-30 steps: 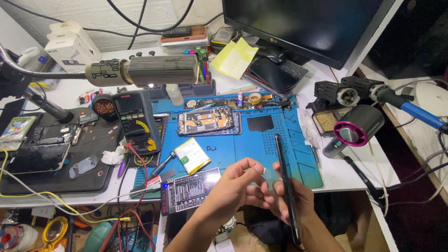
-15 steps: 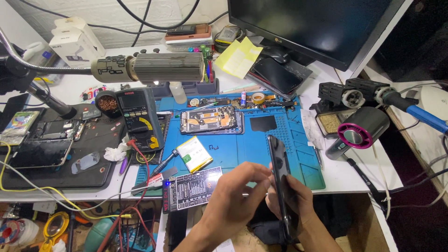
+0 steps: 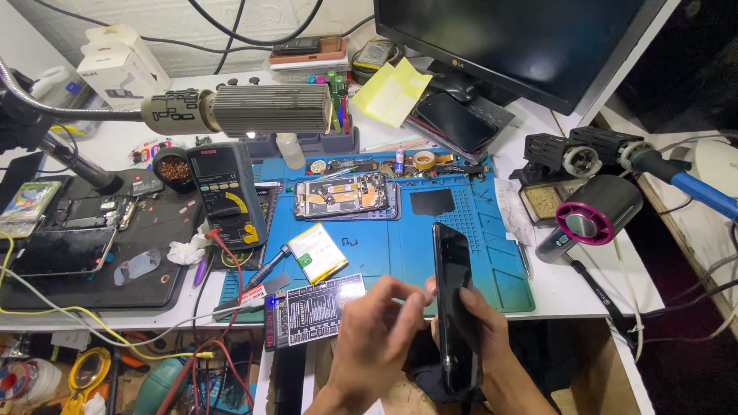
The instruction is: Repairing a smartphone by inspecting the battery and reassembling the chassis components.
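Hands at front edge of bench: right hand wrapped around a slim black glass phone panel, held on edge, upper end over the mat; left hand just beside it, fingers curled, fingertips touching the panel's near edge.

Surface: blue silicone repair mat on a white bench, against a white brick wall.

On mat: opened phone body with exposed boards; flat white battery with green band; black printed tester board, partly overhanging the front edge.

Left of mat: black and yellow multimeter; ribbed metal lamp head on a gooseneck.

Right: pink-ringed grey blower.

Rear: dark monitor; yellow paper sheets.
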